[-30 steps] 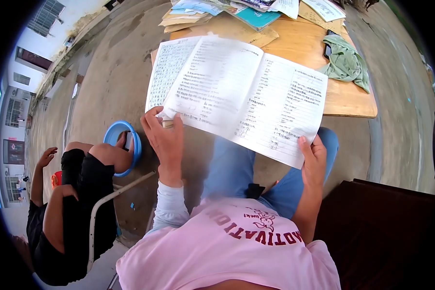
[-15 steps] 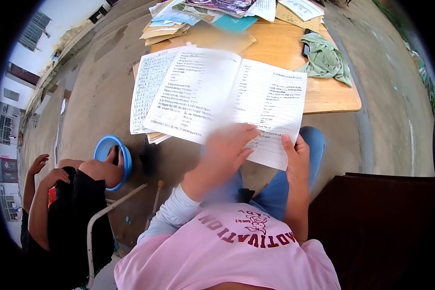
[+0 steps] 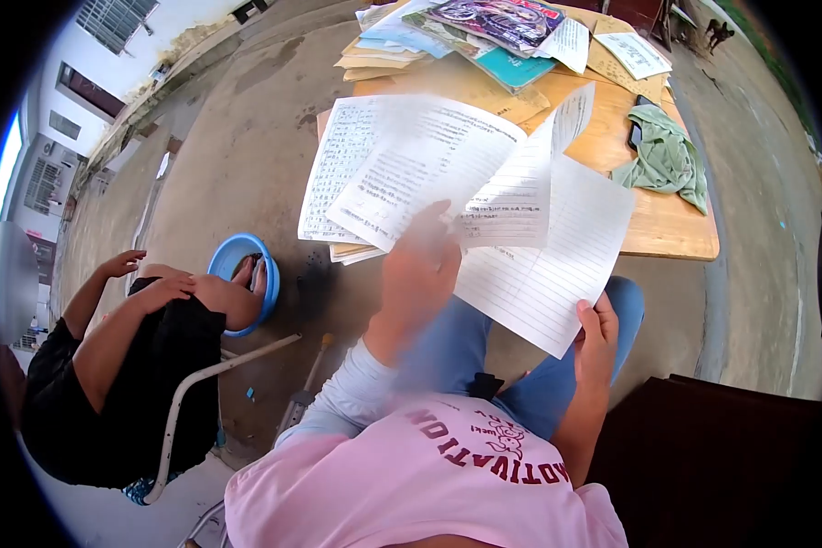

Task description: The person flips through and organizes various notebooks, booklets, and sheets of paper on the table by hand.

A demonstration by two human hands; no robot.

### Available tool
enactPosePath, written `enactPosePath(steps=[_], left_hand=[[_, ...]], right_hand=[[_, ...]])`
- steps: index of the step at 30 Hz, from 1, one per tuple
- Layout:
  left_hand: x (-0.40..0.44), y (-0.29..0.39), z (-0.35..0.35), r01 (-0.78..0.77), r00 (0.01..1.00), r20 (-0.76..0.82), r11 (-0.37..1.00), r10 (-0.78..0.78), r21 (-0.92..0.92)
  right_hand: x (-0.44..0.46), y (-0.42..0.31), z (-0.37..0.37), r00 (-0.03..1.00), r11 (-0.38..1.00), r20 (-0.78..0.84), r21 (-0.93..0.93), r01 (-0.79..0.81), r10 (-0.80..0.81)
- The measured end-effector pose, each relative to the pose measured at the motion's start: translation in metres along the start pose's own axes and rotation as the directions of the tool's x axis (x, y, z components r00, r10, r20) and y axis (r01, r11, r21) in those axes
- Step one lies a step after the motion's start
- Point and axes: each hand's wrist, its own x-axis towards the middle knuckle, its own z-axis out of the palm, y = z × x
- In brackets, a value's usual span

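An open notebook (image 3: 557, 283) with lined pages is held up in front of me, partly over the table edge. My right hand (image 3: 595, 333) pinches its lower right corner, thumb on top and fingers behind. One leaf with writing (image 3: 511, 205) stands raised and bent between the two sides, baring a ruled page without visible writing beneath it. My left hand (image 3: 420, 274) is at the lower middle of the notebook, beside the raised leaf; motion blur smears its fingers. A handwritten sheet (image 3: 338, 173) lies under the notebook's left side.
The wooden table (image 3: 658, 233) carries piled papers and a magazine (image 3: 498, 23), plus a green cloth (image 3: 667, 155) partly over a dark phone (image 3: 639, 128). At left, a seated person (image 3: 146, 338) has feet in a blue basin (image 3: 226, 260). A metal frame (image 3: 178, 411) stands nearby.
A leaf that lay flat on the notebook's right side has lifted and bent leftward, uncovering the ruled page. My right hand keeps the corner. The view has shifted, moving the scene rightward.
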Motion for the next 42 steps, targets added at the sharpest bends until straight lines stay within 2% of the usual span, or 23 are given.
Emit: enactPosePath(steps=[4, 8, 10, 11, 14, 15, 17, 19, 22, 26, 28, 29, 31, 34, 37, 38, 40, 42], left_hand=[[0.000, -0.017, -0.015, 0.042, 0.998, -0.045, 0.991, -0.037, 0.129], [-0.004, -0.020, -0.021, 0.241, 0.964, -0.119, 0.970, -0.236, 0.032], [-0.007, -0.019, -0.027, 0.251, 0.938, -0.228, 0.966, -0.260, -0.067], [-0.007, -0.017, -0.032, 0.177, 0.946, -0.280, 0.984, -0.163, 0.025], [-0.006, -0.009, -0.033, -0.051, 0.944, -0.325, 0.999, 0.050, 0.005], [-0.009, -0.004, -0.033, -0.078, 0.964, -0.259, 0.996, 0.065, -0.040], [-0.008, 0.008, -0.029, -0.266, 0.964, 0.007, 0.961, 0.267, -0.080], [-0.005, 0.026, -0.018, -0.253, 0.914, 0.267, 0.943, 0.306, -0.215], [-0.009, 0.045, 0.001, -0.373, 0.810, 0.402, 0.904, 0.426, -0.207], [-0.023, 0.035, 0.016, -0.380, 0.770, 0.439, 0.886, 0.462, -0.266], [-0.027, 0.031, 0.023, -0.379, 0.774, 0.425, 0.881, 0.470, -0.284], [-0.028, 0.030, 0.025, -0.353, 0.789, 0.425, 0.894, 0.444, -0.277], [-0.029, 0.030, 0.028, -0.302, 0.815, 0.426, 0.916, 0.392, -0.265], [-0.027, 0.036, 0.030, -0.079, 0.901, 0.374, 0.929, 0.222, -0.361], [-0.021, 0.045, 0.022, 0.233, 0.858, 0.511, 0.918, -0.039, -0.321], [-0.021, 0.044, 0.023, 0.241, 0.857, 0.513, 0.914, -0.042, -0.327], [-0.020, 0.042, 0.025, 0.253, 0.857, 0.513, 0.910, -0.053, -0.327], [-0.024, 0.039, 0.026, 0.364, 0.833, 0.546, 0.833, -0.091, -0.416]], right_hand=[[0.005, 0.001, -0.001, 0.999, 0.995, -0.003, -0.090, 0.033, -0.033], [0.007, 0.002, -0.003, 0.999, 0.990, 0.001, -0.132, 0.048, -0.048], [0.008, 0.005, -0.004, 0.998, 0.989, 0.003, -0.129, 0.069, -0.069], [0.008, 0.007, -0.004, 0.997, 0.989, 0.006, -0.128, 0.078, -0.078], [0.008, 0.008, -0.004, 0.996, 0.989, 0.012, -0.115, 0.094, -0.093], [0.008, 0.008, -0.004, 0.996, 0.991, 0.005, -0.105, 0.087, -0.087], [0.009, 0.008, -0.002, 0.997, 0.994, -0.007, -0.082, 0.071, -0.072], [0.008, 0.004, 0.004, 0.998, 0.996, -0.014, -0.062, 0.061, -0.062], [0.009, 0.003, 0.006, 0.997, 0.997, -0.034, -0.048, 0.066, -0.068], [0.008, 0.005, 0.002, 0.994, 0.997, -0.075, -0.011, 0.083, -0.083], [0.008, 0.009, -0.008, 0.998, 0.996, -0.029, 0.076, 0.050, -0.048], [0.007, 0.010, -0.011, 1.000, 0.992, -0.005, 0.118, 0.031, -0.031], [0.001, -0.002, 0.000, 1.000, 0.997, 0.011, 0.077, 0.006, -0.007], [0.001, -0.007, 0.007, 0.995, 0.998, 0.098, 0.047, -0.037, 0.032], [0.002, -0.002, -0.002, 0.990, 0.997, 0.129, 0.033, -0.064, 0.059], [0.002, 0.000, -0.001, 0.992, 0.998, 0.110, 0.027, -0.064, 0.061], [0.002, 0.008, -0.009, 0.996, 0.993, 0.065, -0.098, -0.062, 0.068], [0.001, 0.010, -0.010, 0.993, 0.992, 0.053, -0.073, -0.101, 0.105]])
